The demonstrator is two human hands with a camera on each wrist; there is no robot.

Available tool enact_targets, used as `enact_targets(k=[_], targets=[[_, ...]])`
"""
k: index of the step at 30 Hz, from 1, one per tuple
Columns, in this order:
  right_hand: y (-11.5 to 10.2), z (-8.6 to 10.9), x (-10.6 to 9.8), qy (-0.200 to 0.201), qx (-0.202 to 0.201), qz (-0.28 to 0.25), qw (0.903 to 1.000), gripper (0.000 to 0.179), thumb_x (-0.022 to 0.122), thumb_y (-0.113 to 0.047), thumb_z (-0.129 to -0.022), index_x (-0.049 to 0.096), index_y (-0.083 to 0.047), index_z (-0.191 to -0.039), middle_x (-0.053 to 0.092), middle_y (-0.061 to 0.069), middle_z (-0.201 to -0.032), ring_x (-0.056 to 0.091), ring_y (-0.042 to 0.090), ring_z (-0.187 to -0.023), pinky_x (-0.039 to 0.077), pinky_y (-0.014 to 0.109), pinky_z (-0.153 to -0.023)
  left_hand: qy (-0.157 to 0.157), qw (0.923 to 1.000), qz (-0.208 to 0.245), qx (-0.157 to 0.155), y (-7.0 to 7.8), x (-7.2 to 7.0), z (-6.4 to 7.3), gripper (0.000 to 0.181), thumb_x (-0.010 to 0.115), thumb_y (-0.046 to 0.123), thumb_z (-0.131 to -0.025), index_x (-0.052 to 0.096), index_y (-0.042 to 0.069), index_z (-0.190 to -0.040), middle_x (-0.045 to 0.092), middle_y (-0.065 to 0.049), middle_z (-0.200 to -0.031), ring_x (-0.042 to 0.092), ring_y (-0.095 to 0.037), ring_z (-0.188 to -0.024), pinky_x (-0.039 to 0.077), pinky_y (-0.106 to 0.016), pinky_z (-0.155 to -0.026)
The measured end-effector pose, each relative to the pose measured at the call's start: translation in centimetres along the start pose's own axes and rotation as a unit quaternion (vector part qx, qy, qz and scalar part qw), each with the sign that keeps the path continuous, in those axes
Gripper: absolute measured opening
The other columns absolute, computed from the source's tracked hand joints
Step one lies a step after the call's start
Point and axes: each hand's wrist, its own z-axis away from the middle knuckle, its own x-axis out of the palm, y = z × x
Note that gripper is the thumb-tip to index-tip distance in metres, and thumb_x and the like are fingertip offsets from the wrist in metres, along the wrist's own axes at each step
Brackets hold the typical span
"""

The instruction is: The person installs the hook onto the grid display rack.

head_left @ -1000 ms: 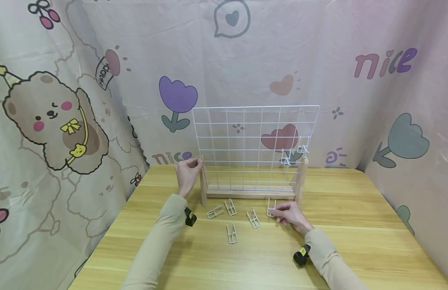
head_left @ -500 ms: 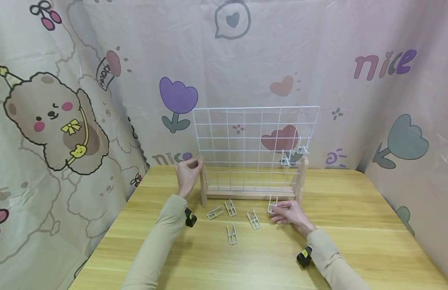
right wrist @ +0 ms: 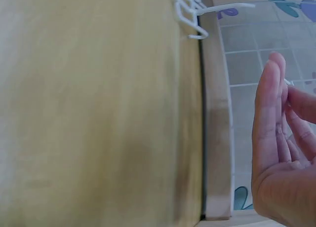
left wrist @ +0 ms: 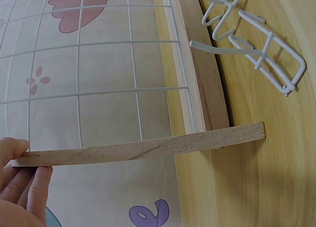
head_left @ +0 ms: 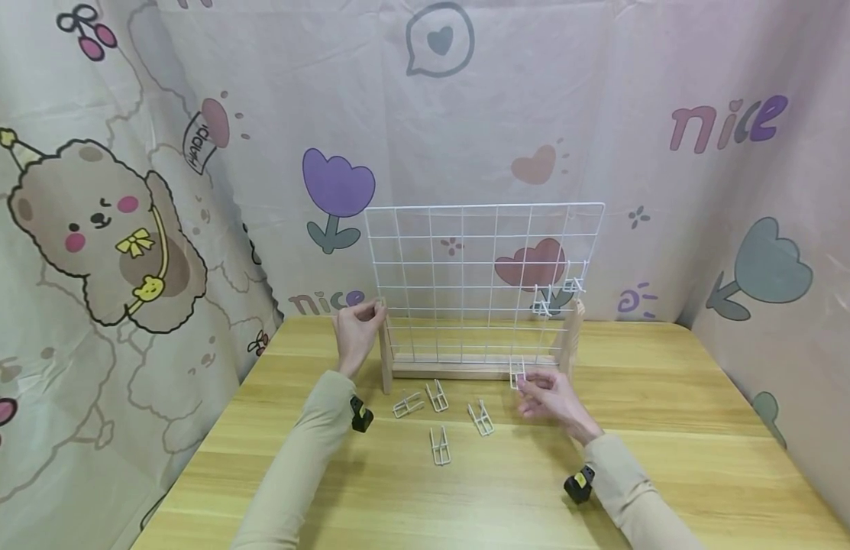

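Note:
A white wire grid panel stands upright in a wooden stand. My left hand pinches the top of the stand's left post between thumb and fingers. In my right hand a white wire hook is pinched at its edge, held up before the stand's base bar. The right wrist view shows only a small white bit of it past the fingertips. Two similar hooks, one hook and another hook, hang at the grid's right side.
Several loose wire hooks lie on the wooden table in front of the stand, one near the left post. A printed cloth hangs behind and at both sides.
My right hand has raised the hook off the table and moved it toward the grid, tilting it more upright. The left hand stays at the post.

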Motion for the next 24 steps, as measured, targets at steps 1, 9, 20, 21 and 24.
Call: enact_targets(k=[1, 9, 20, 21, 24], targets=[[-0.2, 0.0, 0.1, 0.006, -0.003, 0.001, 1.0000, 0.043, 0.061, -0.014, -0.100, 0.050, 0.018, -0.126, 0.072, -0.003, -0.086, 0.072, 0.011, -0.068, 0.061, 0.028, -0.067, 0.000, 1.0000, -0.001, 0.000, 0.0, 0.0, 0.0, 0.019, 0.076, 0.011, -0.085, 0.079, 0.001, -0.102, 0.078, -0.019, -0.094, 0.078, -0.034, -0.083, 0.044, -0.005, -0.063], [-1.8, 0.0, 0.7, 0.067, -0.028, -0.021, 0.9972, 0.041, 0.064, -0.014, -0.099, 0.055, 0.018, -0.123, 0.070, -0.006, -0.084, 0.068, 0.007, -0.071, 0.061, 0.027, -0.066, -0.005, 1.0000, 0.003, -0.001, 0.0, -0.1, -0.1, 0.020, 0.075, 0.012, -0.087, 0.079, 0.001, -0.104, 0.078, -0.019, -0.096, 0.078, -0.033, -0.084, 0.043, -0.002, -0.062], [-3.3, -0.3, 1.3, 0.116, -0.067, -0.109, 0.9849, 0.006, 0.065, -0.011, -0.098, 0.070, -0.010, -0.100, 0.071, -0.009, -0.081, 0.067, 0.007, -0.072, 0.060, 0.024, -0.064, 0.000, 1.0000, 0.003, 0.000, 0.1, -0.1, -0.1, 0.021, 0.076, 0.011, -0.086, 0.078, 0.001, -0.104, 0.078, -0.019, -0.096, 0.078, -0.033, -0.084, 0.047, -0.005, -0.064], [-3.4, -0.3, 1.4, 0.116, -0.072, -0.112, 0.9843, 0.006, 0.065, -0.011, -0.098, 0.071, -0.012, -0.099, 0.071, -0.009, -0.081, 0.066, 0.007, -0.072, 0.059, 0.024, -0.064, -0.001, 1.0000, 0.002, -0.001, 0.1, -0.1, 0.0, 0.021, 0.076, 0.011, -0.086, 0.078, 0.001, -0.104, 0.078, -0.019, -0.096, 0.078, -0.033, -0.084, 0.047, -0.005, -0.063], [-3.8, -0.4, 1.4, 0.120, -0.080, -0.121, 0.9821, 0.006, 0.065, -0.012, -0.098, 0.071, -0.013, -0.098, 0.070, -0.009, -0.080, 0.065, 0.007, -0.071, 0.059, 0.023, -0.062, -0.003, 1.0000, 0.001, -0.006, 0.1, -0.1, 0.0, 0.021, 0.076, 0.012, -0.087, 0.078, 0.001, -0.104, 0.078, -0.019, -0.095, 0.078, -0.032, -0.084, 0.046, -0.005, -0.063]])
